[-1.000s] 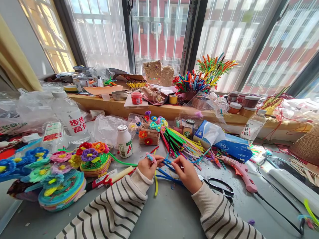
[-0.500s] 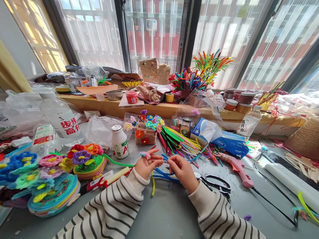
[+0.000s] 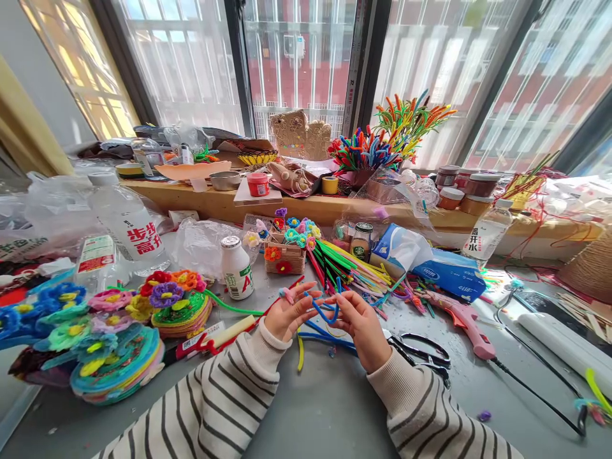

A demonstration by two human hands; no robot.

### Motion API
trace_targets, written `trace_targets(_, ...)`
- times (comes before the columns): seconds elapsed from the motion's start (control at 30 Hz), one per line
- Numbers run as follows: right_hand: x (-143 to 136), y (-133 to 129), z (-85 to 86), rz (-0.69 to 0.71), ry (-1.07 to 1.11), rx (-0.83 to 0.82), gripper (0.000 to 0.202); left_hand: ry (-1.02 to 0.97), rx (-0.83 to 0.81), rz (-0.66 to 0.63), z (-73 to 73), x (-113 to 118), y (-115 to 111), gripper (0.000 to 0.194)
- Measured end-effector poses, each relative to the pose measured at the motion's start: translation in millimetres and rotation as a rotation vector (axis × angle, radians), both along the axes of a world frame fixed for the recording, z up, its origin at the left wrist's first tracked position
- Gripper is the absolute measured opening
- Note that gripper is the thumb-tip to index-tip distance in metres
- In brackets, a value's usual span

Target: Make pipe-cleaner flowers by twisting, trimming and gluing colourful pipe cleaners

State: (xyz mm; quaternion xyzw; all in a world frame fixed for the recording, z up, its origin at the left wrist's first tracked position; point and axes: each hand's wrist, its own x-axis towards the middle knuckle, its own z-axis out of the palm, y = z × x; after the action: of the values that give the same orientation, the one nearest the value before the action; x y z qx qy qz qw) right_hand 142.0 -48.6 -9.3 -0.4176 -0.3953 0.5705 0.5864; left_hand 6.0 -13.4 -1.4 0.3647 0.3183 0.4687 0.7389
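A blue pipe cleaner point(image 3: 327, 319), bent into a curved loop, is held between both hands above the grey table. My left hand point(image 3: 292, 311) pinches one side of it between thumb and fingertips; a small pink and light-blue fuzzy piece point(image 3: 287, 294) sits at its fingers. My right hand point(image 3: 359, 324) grips the other side, one end sticking up by the index finger. More blue pipe cleaners point(image 3: 329, 338) lie beneath the hands, beside a short yellow one point(image 3: 300, 352). Black-handled scissors point(image 3: 425, 350) are right of my right hand.
A white bottle point(image 3: 237, 268) and a small basket of fuzzy flowers point(image 3: 285, 255) stand behind the hands. Fuzzy-flower discs point(image 3: 117, 366) lie left. Rightward are a pink glue gun point(image 3: 461, 322), its cord and a blue tissue pack point(image 3: 449, 274).
The blue pipe cleaner now shows as a wider open loop between my hands, which have moved slightly apart. The whole view has shifted a little, with objects appearing further right.
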Motion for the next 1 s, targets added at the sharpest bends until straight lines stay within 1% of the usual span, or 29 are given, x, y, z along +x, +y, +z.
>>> trace_targets(0.07, -0.7, -0.1, -1.6, -0.097, -0.065, 0.026, 0.017, 0.082, 0.090, -0.063, -1.5, 2.3, -3.0, 0.038)
trace_targets(0.13, -2.0, -0.2, -3.2, -0.135, -0.135, 0.056, 0.017, 0.193, 0.141, -0.090, -3.4, 4.8, -6.3, 0.036)
trace_targets(0.2, -3.2, 0.1, -4.3, -0.099, -0.155, 0.075, 0.017, 0.283, 0.118, -0.053, -4.6, 6.2, -8.2, 0.033)
trace_targets(0.3, -2.4, 2.0, -5.1, -0.026, -0.166, 0.102, 0.018, 0.367, 0.077, 0.003, -6.1, 5.5, -7.6, 0.036)
trace_targets(0.4, 2.4, 5.5, -6.2, -0.012, -0.222, 0.132, 0.020, 0.467, 0.151, 0.007, -8.1, 3.6, -6.0, 0.037)
trace_targets(0.47, 6.4, 7.6, -7.2, -0.034, -0.240, 0.142, 0.019, 0.527, 0.221, 0.008, -9.1, 2.7, -6.1, 0.036)
trace_targets(0.57, 9.6, 9.0, -7.8, -0.048, -0.204, 0.141, 0.017, 0.542, 0.266, -0.013, -8.6, 2.8, -7.7, 0.036)
trace_targets(0.67, 8.5, 8.2, -6.9, 0.007, -0.155, 0.128, 0.017, 0.482, 0.270, -0.042, -6.6, 4.0, -9.3, 0.037)
trace_targets(0.73, 6.8, 7.1, -6.0, 0.041, -0.174, 0.130, 0.017, 0.470, 0.264, -0.025, -6.3, 4.5, -9.6, 0.035)
trace_targets(0.83, 5.5, 5.0, -5.1, 0.035, -0.317, 0.153, 0.017, 0.525, 0.278, 0.073, -8.7, 3.7, -8.8, 0.025)
trace_targets(0.9, 6.0, 3.8, -5.0, -0.008, -0.463, 0.188, 0.016, 0.584, 0.318, 0.144, -11.3, 2.5, -8.4, 0.022)
trace_targets(1.0, 8.1, 2.9, -5.9, -0.076, -0.683, 0.267, 0.017, 0.664, 0.381, 0.202, -14.6, 1.6, -8.9, 0.022)
